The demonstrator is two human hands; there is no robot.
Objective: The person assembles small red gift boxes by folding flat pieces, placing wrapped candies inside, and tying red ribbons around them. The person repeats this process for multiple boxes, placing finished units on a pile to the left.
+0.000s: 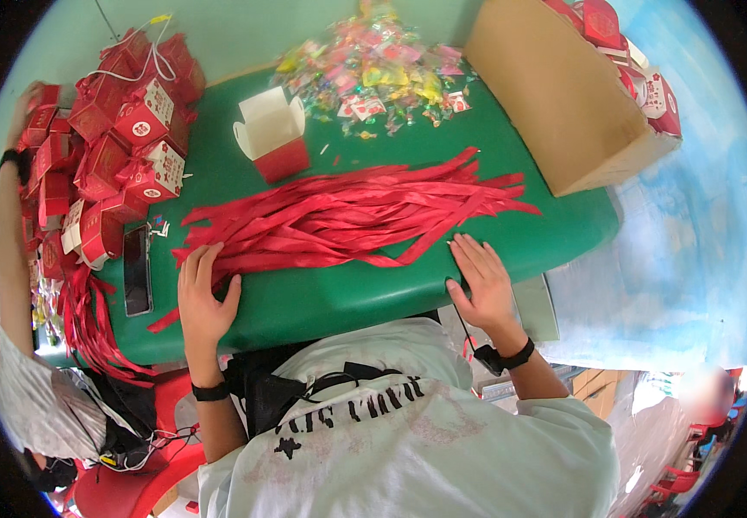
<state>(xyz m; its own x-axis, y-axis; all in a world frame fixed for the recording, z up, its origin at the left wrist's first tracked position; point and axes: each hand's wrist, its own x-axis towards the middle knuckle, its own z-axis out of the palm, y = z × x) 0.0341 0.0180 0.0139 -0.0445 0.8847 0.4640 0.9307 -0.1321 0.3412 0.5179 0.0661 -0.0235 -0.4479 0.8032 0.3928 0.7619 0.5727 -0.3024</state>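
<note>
A long bundle of red ribbons point(339, 216) lies across the green table in front of me. My left hand point(205, 289) rests at the bundle's left end, its fingers spread and touching the ribbon ends. Near the table's front edge, my right hand point(480, 281) lies flat with fingers stretched out, just below the bundle's right part. Neither hand grips anything. Beyond the ribbons stands a small red box point(280, 160) with its white flaps raised. Behind it, a heap of wrapped candies point(382, 73) in many colours spreads over the table's far side.
Red gift boxes point(101, 173) are piled at the left, with a white cable on top. A phone point(138, 269) lies beside them. More red ribbons point(93, 324) hang over the edge. A large cardboard box point(563, 104) stands at right. At far left, a co-worker's arm point(12, 224) reaches toward the pile.
</note>
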